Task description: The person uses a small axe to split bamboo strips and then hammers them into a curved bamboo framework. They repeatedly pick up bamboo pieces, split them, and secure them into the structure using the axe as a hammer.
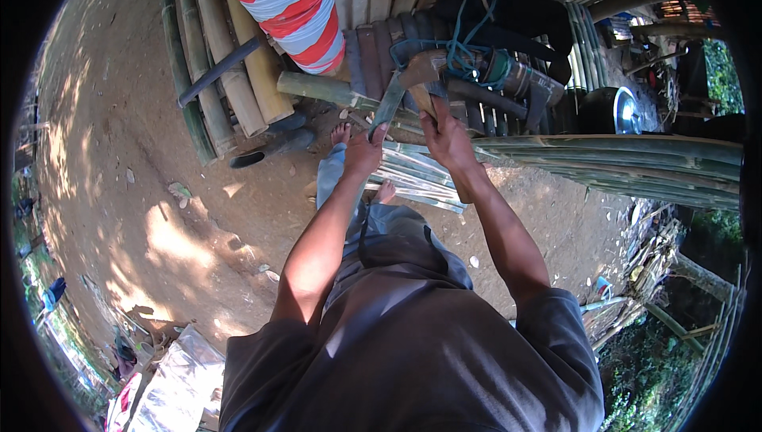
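My left hand [364,152] is closed around a flat green bamboo strip [390,100], its far end slanting up and right. My right hand [451,145] grips a brown wooden handle [439,107], close beside the strip. Beyond both hands sits a brown angled wooden piece [424,68]; whether it joins the handle I cannot tell. Below and between my forearms, pale split bamboo strips [417,176] lie over the ground near my bare feet. A dark tool basket or sheath with teal cord [496,67] rests on the slats just past my right hand.
Long green bamboo poles [627,166] stretch to the right, below a shiny metal pot [622,111]. A red-and-white striped roll [290,7] stands at the far side. Cut bamboo lengths [222,59] and dark footwear [276,147] lie at left on the dirt ground [135,162].
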The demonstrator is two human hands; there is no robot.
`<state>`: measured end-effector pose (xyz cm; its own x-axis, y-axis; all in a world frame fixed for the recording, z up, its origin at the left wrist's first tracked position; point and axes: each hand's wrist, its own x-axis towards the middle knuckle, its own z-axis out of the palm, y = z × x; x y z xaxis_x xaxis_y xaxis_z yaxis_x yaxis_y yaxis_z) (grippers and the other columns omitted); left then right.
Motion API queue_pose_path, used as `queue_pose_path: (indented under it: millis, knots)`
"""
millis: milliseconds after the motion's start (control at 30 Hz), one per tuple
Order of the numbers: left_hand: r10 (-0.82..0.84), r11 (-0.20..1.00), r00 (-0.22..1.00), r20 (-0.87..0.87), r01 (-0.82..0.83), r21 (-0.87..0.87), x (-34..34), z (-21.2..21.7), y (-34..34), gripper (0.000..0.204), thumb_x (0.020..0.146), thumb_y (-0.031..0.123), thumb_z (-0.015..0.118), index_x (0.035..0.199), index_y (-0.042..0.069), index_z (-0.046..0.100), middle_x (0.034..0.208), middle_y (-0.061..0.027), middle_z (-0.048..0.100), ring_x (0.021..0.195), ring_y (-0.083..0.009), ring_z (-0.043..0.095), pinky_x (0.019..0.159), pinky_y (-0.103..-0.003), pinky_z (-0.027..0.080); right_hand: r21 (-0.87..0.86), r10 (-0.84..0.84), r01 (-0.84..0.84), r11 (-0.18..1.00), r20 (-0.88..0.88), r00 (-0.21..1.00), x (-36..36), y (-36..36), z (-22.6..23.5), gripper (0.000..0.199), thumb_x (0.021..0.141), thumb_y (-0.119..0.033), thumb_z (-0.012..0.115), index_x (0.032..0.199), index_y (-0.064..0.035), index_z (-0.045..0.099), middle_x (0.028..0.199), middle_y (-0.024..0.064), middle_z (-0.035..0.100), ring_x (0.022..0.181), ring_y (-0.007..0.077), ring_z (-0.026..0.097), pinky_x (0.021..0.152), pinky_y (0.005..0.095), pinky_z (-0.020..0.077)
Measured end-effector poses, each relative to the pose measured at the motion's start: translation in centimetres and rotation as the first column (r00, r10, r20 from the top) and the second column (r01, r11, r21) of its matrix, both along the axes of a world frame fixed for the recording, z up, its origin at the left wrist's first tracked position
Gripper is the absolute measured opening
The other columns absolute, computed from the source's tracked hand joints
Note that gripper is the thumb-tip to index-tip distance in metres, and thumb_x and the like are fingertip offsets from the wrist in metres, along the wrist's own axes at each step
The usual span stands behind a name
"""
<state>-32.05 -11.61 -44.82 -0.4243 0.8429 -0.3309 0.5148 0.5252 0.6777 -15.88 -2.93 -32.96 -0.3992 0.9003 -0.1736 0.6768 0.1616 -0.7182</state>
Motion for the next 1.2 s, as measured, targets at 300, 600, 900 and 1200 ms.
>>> queue_pose_path:
  millis: [300, 600, 900, 1200]
  knots:
    - [-0.002, 0.998, 0.993, 0.115, 0.01, -0.066, -0.6, 1.1, 0.2, 0.074, 0.092, 0.066, 0.045, 0.074, -0.004, 0.06, 0.061, -0.0185, 0.062, 0.054, -0.0278, 0.066, 0.055, -0.039, 0.053, 0.044, 0.0, 0.001, 0.999, -0.027, 1.0, -1.2, 0.3, 2.1, 0.032, 0.099, -0.026, 0.049, 0.126, -0.0088, 0.043, 0.09, 0.0312, 0.063, 0.086, 0.054, 0.058, 0.07, 0.0597, 0.0432]
    - [-0.018, 0.994, 0.991, 0.132, 0.031, -0.104, -0.5, 1.8, 0.2, 0.073, 0.093, 0.064, 0.043, 0.084, -0.005, 0.064, 0.071, -0.0225, 0.066, 0.068, -0.0362, 0.068, 0.068, -0.044, 0.054, 0.126, 0.051, -0.039, 0.991, -0.097, 0.994, -1.8, 0.8, 3.6, 0.033, 0.099, -0.022, 0.049, 0.128, -0.0094, 0.039, 0.089, 0.0338, 0.062, 0.084, 0.0552, 0.057, 0.069, 0.0621, 0.0431]
    - [-0.022, 0.988, 0.987, 0.156, 0.046, -0.148, -0.6, 2.2, 0.3, 0.071, 0.093, 0.063, 0.045, 0.08, -0.004, 0.063, 0.064, -0.0176, 0.064, 0.062, -0.0319, 0.068, 0.062, -0.043, 0.054, 0.121, 0.065, -0.058, 0.991, -0.053, 0.996, -1.3, 0.7, 2.9, 0.033, 0.098, -0.025, 0.049, 0.127, -0.011, 0.04, 0.088, 0.0331, 0.063, 0.082, 0.0558, 0.057, 0.07, 0.0636, 0.0444]
    - [-0.004, 0.981, 0.975, 0.223, 0.047, -0.189, -0.9, 2.3, 0.6, 0.071, 0.093, 0.064, 0.045, 0.078, -0.003, 0.063, 0.063, -0.016, 0.064, 0.06, -0.0298, 0.067, 0.061, -0.042, 0.053, 0.155, 0.132, -0.142, 0.978, 0.073, 0.989, -2.1, 1.1, 3.5, 0.028, 0.1, -0.028, 0.048, 0.121, -0.0104, 0.043, 0.089, 0.0322, 0.063, 0.081, 0.0544, 0.058, 0.066, 0.0627, 0.0422]
